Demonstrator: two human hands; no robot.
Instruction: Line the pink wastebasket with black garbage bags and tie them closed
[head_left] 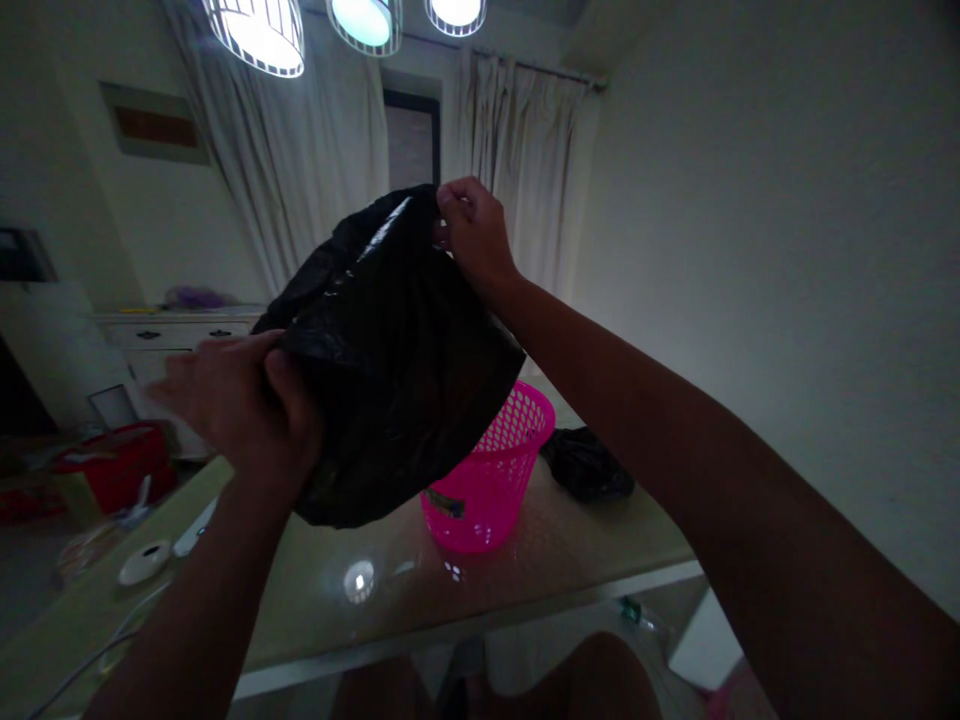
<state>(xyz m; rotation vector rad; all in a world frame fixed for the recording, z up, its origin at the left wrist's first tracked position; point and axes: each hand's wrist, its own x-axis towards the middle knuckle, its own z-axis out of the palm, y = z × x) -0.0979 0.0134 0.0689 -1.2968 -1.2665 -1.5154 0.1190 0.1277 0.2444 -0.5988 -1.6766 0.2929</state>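
Note:
A black plastic garbage bag (397, 360) is stretched out in the air between my two hands. My left hand (247, 400) grips its edge at the lower left, thumb pressed against the plastic. Higher up, my right hand (476, 225) pinches the bag's upper right corner. Behind and below the bag stands a pink perforated plastic basket (487, 500), upright on the table; the bag hides its left upper part. To the right of the basket lies a crumpled black plastic bundle (589, 465).
The glossy table (390, 580) ends close to my legs. At its left are a white round object (145, 563) and a cable (105, 650). A white cabinet (180, 335) and a red box (120, 460) stand beyond. A bottle (641, 615) lies on the floor at right.

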